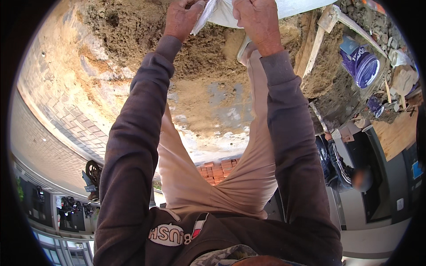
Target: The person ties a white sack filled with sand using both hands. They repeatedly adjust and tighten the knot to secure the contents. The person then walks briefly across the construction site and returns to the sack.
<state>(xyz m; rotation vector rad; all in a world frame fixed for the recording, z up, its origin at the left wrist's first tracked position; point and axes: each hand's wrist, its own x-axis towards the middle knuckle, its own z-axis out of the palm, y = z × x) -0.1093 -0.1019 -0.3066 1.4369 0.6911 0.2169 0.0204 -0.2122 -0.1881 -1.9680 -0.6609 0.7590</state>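
At the top edge of the view, a white woven sack (290, 6) lies across the sandy ground, partly cut off by the frame. My left hand (183, 18) is closed on the gathered, crumpled edge of the sack. A short way to the right, my right hand (258, 22) also grips the sack, its fingers bent against the white material. Loose folds hang between the two hands. The fingertips of both hands are partly out of view. Below my right wrist, my shoe stands on the sand beside the sack.
Brown sand (204, 62) spreads beneath my arms. To the right are wooden pieces (327, 20), a purple bucket (367, 73) tipped on its side and rubble. Another person (339, 166) is farther right. Red bricks (217, 172) show between my legs; paving (66, 119) lies left.
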